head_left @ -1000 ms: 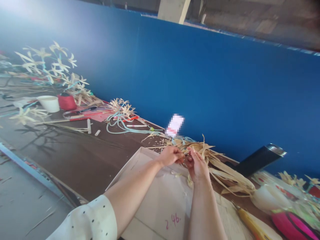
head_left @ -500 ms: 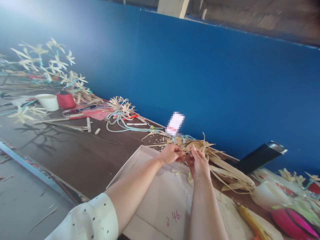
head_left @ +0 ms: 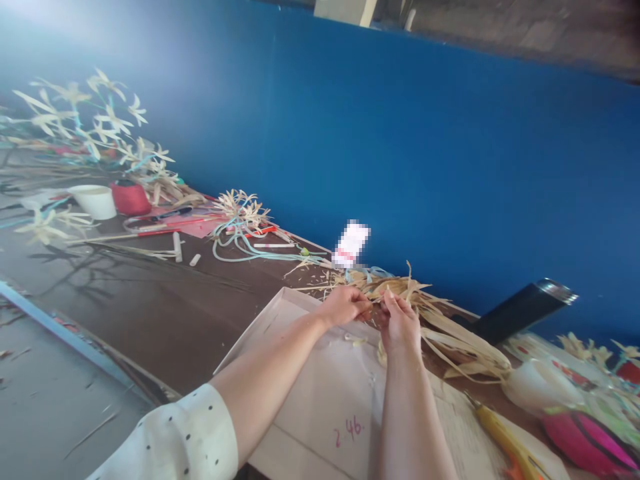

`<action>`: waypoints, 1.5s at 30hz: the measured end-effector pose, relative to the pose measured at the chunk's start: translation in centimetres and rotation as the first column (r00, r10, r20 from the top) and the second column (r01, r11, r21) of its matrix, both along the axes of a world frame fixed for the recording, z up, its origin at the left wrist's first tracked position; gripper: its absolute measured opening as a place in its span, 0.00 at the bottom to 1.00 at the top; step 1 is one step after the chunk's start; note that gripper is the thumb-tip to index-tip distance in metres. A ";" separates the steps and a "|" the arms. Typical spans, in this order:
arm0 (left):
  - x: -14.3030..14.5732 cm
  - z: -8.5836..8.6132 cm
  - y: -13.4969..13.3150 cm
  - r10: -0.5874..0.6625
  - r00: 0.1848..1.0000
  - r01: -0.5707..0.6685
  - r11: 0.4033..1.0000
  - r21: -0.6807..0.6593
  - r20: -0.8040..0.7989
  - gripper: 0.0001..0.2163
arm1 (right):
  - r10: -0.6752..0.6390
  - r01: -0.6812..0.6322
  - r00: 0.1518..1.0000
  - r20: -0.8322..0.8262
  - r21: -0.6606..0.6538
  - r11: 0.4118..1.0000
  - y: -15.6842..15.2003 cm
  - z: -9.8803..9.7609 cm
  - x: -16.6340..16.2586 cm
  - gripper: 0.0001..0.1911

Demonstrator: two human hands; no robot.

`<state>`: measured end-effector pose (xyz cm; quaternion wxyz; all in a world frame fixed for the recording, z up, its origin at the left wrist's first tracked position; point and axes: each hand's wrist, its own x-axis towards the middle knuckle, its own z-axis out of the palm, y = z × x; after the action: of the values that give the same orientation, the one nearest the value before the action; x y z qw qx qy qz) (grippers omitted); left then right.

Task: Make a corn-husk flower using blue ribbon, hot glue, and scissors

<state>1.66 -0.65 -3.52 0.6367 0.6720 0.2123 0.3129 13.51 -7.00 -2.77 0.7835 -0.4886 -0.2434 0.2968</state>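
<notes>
My left hand [head_left: 345, 306] and my right hand [head_left: 400, 327] meet above the far edge of a flat cardboard sheet [head_left: 320, 393]. Both are closed in a pinch on thin dried straw strips [head_left: 376, 308] held between them. Right behind the hands lies a heap of dried straw leaves [head_left: 440, 320] on the brown table [head_left: 150, 300]. A few small straw bits [head_left: 356, 341] lie on the cardboard under the hands.
A black bottle [head_left: 520, 310] leans on the blue wall [head_left: 400, 147] at the right. Straw flowers [head_left: 100, 127], a white cup [head_left: 95, 200], a red spool [head_left: 131, 197] and blue cords [head_left: 240, 248] lie left. A yellow-handled tool [head_left: 505, 440] and pink object [head_left: 585, 447] sit right.
The hands stay together on the straw strips, with the fingers shifting slightly. The view has tilted a little.
</notes>
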 end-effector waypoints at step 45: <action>-0.8 1.7 -0.8 0.355 0.895 -0.255 0.904 0.342 -0.271 0.10 | -0.148 0.185 0.963 0.226 -0.155 0.970 0.0 -0.4 -0.4 0.16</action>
<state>0.84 -1.41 -1.78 0.4263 0.7604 0.3693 0.3222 13.15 -7.03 -3.12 0.7295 -0.6030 -0.2567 0.1958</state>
